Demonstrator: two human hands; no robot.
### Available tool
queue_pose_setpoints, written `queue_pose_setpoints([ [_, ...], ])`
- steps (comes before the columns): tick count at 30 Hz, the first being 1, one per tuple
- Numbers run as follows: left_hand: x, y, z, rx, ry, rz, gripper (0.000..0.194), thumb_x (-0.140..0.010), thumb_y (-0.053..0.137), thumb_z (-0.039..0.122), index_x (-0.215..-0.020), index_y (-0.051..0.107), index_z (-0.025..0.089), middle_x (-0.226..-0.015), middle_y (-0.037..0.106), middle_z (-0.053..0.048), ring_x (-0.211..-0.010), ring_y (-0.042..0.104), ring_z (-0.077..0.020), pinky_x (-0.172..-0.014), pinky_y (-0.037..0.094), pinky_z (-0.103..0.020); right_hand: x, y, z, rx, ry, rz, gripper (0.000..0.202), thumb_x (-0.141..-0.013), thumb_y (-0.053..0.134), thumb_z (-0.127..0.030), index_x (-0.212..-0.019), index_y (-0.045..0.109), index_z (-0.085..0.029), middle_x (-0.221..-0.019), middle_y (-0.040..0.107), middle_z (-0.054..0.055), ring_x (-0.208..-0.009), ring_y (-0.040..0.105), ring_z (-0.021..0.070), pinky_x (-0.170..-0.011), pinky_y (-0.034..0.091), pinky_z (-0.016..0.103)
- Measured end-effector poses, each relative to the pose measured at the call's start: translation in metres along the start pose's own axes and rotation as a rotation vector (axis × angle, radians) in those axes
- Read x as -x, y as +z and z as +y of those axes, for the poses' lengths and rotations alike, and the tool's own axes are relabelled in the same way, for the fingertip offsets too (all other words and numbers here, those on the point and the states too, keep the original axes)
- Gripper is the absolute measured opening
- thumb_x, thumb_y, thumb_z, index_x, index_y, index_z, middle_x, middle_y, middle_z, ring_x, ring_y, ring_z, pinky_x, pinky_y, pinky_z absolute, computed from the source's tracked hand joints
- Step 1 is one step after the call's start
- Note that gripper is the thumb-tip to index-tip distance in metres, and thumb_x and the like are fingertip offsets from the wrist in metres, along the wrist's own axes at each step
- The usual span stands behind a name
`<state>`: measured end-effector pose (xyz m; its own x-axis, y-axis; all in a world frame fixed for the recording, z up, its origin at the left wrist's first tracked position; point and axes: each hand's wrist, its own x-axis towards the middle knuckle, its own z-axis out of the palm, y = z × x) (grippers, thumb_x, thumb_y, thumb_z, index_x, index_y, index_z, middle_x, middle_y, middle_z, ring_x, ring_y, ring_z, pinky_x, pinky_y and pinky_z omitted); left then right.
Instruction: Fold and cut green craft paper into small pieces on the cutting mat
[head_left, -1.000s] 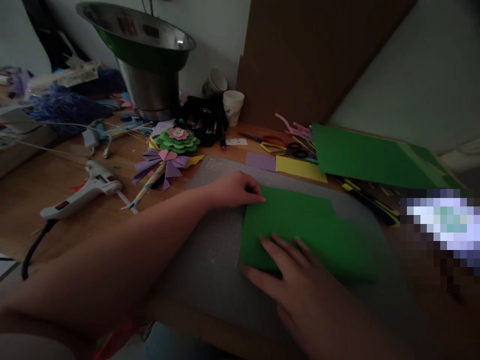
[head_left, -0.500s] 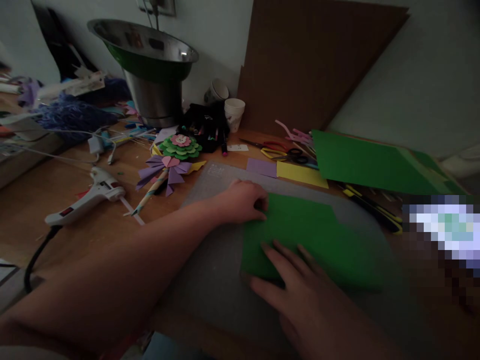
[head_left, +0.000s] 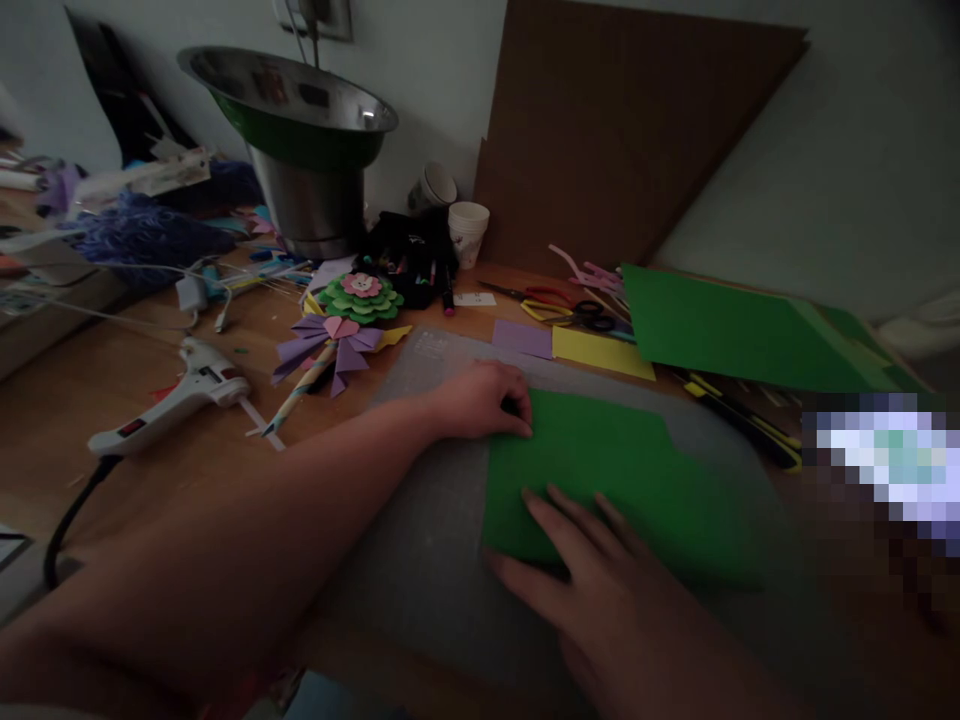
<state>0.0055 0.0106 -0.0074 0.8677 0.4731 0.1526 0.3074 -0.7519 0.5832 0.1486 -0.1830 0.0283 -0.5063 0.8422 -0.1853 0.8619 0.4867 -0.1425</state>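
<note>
A green sheet of paper (head_left: 600, 430) lies on a grey cutting mat (head_left: 420, 560). My left hand (head_left: 484, 400) is at the sheet's far left corner, its fingers curled and closed on the edge; the exact grip of the fingertips is partly hidden. Across the near part of the same sheet rests my right hand (head_left: 600, 575), fingers spread, with the thumb by the near left corner. A purple paper piece (head_left: 523, 338) and a yellow one (head_left: 602, 353) lie along the mat's far edge.
On the left are a glue gun (head_left: 172, 400) and a paper flower (head_left: 361, 298) with a purple bow. Behind stand a metal bowl (head_left: 300, 110) and paper cups (head_left: 468, 235). Scissors (head_left: 592, 315), a box cutter (head_left: 742, 422) and another green sheet (head_left: 735, 325) lie at the right.
Both hands stay nearly in place on the green paper. My left hand has shifted very slightly, and the view has moved a little.
</note>
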Motion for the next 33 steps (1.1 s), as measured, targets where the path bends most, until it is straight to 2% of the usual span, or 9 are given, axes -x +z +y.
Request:
queue_pose_setpoints([
  [33,-0.0004,-0.0017,0.0018,-0.027,-0.016,-0.017,0.011,-0.074,0.071,0.029,-0.078,0.071,0.019,-0.084,0.065,0.000,-0.082,0.058,-0.0149,-0.079,0.042,-0.026,0.0021,-0.0022,-0.0008,0.003,-0.005,0.013,0.051,-0.078,0.052,-0.014,-0.122,0.057,-0.039,-0.133,0.053,0.015,-0.123,0.048,0.0357,-0.094,0.038,0.064],
])
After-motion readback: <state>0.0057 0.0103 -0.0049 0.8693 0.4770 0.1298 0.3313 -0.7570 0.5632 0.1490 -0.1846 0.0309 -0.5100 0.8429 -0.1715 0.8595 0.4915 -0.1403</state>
